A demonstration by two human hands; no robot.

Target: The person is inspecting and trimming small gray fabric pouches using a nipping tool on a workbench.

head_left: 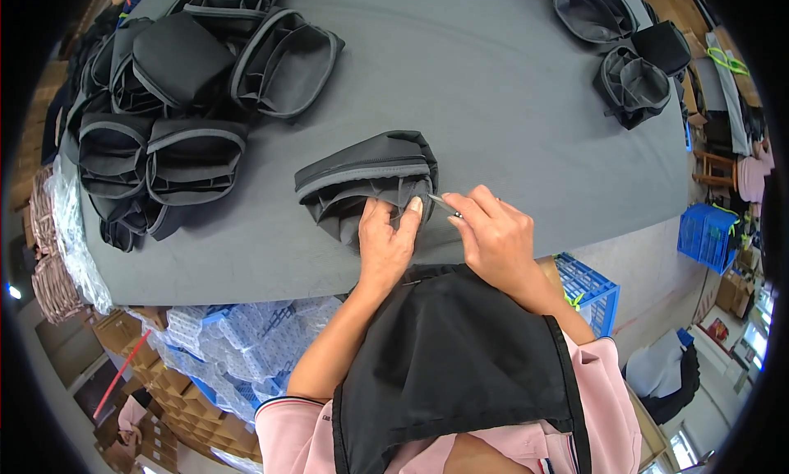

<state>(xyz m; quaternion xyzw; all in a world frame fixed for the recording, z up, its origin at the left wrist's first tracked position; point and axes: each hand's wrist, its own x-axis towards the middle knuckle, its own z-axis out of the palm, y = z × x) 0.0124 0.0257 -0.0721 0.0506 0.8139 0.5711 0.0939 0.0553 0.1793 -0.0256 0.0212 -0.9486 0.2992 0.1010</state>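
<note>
In front of me on the grey table lies a black zippered pouch [366, 170], its mouth open toward me and grey divider pockets showing inside. My left hand [388, 240] grips the pouch's near right edge, thumb and fingers closed on the fabric. A small pointed metal tool, by its look thread snips [442, 203], sits between the fingers of my right hand [497, 231]. The tip points left, close to the pouch's right seam and my left thumb. Most of the tool is hidden by the fingers.
Several black pouches [185, 63] are heaped on the table's [493, 87] left side. More pouches [633, 86] stand at the far right. Below the near edge are clear plastic wrapping [238, 342] and a blue crate [593, 289]. Another blue crate [707, 237] is on the floor at right.
</note>
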